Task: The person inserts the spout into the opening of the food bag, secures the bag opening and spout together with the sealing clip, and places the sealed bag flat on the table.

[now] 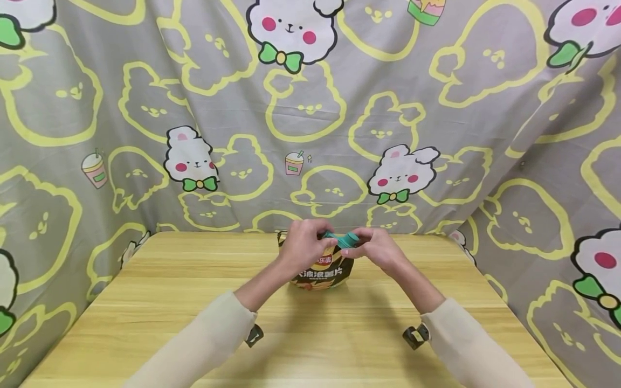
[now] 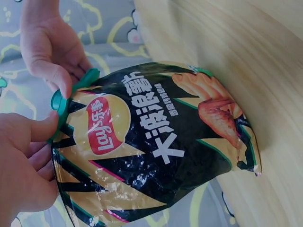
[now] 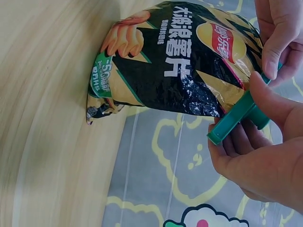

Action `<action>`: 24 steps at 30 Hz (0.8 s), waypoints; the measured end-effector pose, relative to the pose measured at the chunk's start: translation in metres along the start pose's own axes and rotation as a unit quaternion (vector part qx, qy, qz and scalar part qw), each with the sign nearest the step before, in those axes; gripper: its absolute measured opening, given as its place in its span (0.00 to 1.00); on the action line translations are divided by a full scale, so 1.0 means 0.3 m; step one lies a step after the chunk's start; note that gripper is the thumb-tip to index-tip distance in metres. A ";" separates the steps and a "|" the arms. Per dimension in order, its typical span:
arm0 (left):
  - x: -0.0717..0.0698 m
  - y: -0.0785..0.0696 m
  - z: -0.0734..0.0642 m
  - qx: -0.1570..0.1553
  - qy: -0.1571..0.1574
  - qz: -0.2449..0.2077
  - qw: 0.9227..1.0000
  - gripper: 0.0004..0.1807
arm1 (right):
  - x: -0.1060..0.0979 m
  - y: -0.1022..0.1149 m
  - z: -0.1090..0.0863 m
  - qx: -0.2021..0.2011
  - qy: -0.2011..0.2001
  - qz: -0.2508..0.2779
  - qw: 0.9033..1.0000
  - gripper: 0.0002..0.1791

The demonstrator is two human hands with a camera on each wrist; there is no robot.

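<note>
A black and gold bag of potato chips (image 2: 156, 127) stands on the table, its top edge up and its printed front toward me. Across its top lies a green bag clip (image 3: 232, 118) with a round, spout-like part. My left hand (image 1: 305, 245) pinches the clip and the bag's top edge at the left, thumb in front and fingers behind. At the other end my right hand (image 1: 380, 249) grips the clip between thumb and fingers. In the right wrist view, that end of the clip sticks out past the bag's side.
The wooden table (image 1: 194, 269) runs under both forearms. Behind it and at both sides hangs a grey curtain (image 1: 310, 118) with cartoon prints. A black wrist device (image 1: 415, 337) shows by the right sleeve, another (image 1: 254, 335) by the left.
</note>
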State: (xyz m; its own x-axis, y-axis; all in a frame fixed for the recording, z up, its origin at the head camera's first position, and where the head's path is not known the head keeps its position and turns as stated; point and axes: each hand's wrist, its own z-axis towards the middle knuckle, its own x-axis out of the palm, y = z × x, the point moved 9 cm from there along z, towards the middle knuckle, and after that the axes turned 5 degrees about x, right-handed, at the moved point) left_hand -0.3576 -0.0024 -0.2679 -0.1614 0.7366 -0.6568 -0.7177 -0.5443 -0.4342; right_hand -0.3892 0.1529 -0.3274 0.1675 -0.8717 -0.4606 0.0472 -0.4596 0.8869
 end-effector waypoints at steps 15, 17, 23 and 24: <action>-0.003 0.004 -0.013 -0.030 0.060 0.028 0.997 0.07 | -0.010 0.012 -0.023 -0.006 0.021 -0.041 0.999 0.23; -0.005 -0.001 -0.014 -0.027 0.064 0.036 0.997 0.08 | -0.011 0.014 -0.027 -0.009 0.024 -0.048 0.999 0.23; -0.011 -0.005 -0.014 -0.023 0.077 0.055 0.995 0.09 | -0.017 0.012 -0.032 -0.014 0.030 -0.058 0.998 0.23; -0.012 -0.003 -0.014 -0.026 0.080 0.055 0.995 0.09 | -0.019 0.010 -0.034 -0.013 0.031 -0.059 0.998 0.23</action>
State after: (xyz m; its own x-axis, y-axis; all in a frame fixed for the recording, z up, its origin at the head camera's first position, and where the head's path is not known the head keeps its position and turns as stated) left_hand -0.3535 -0.0063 -0.2679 -0.1254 0.6002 -0.7900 -0.6647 -0.6419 -0.3822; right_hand -0.3801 0.1580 -0.3217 0.2203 -0.7995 -0.5589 0.0955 -0.5525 0.8280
